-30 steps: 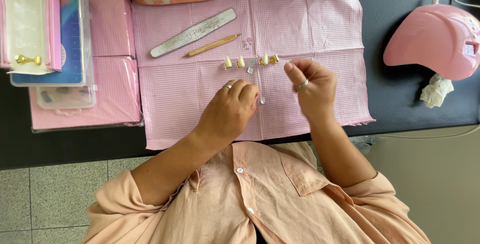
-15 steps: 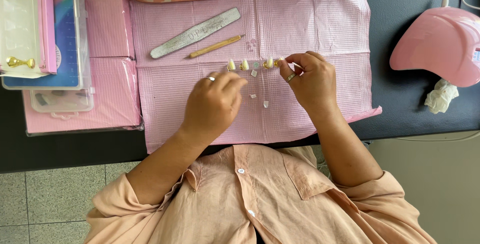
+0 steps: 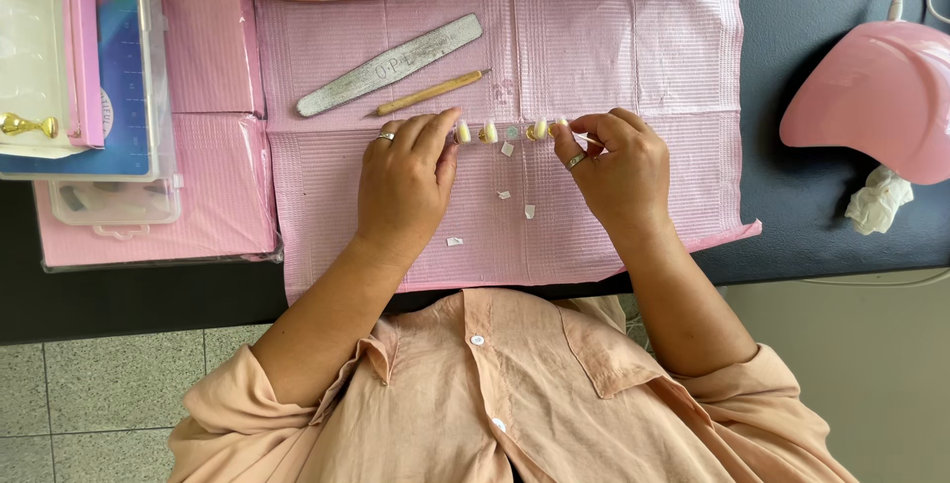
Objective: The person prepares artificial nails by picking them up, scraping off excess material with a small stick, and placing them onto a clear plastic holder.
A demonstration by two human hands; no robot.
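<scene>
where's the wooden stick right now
In the head view, the wooden stick lies on the pink mat, just below the nail file, above the left hand.

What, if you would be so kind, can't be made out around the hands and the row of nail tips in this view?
- Left hand: its fingertips cover the left end of the row of nail tips, so its grip is unclear.
- Right hand: its fingers hide the row's right end.
- Paper scraps: too small to identify.
- Pink lamp: cut off by the right edge.
- Clear plastic box: contents blurred.
</scene>
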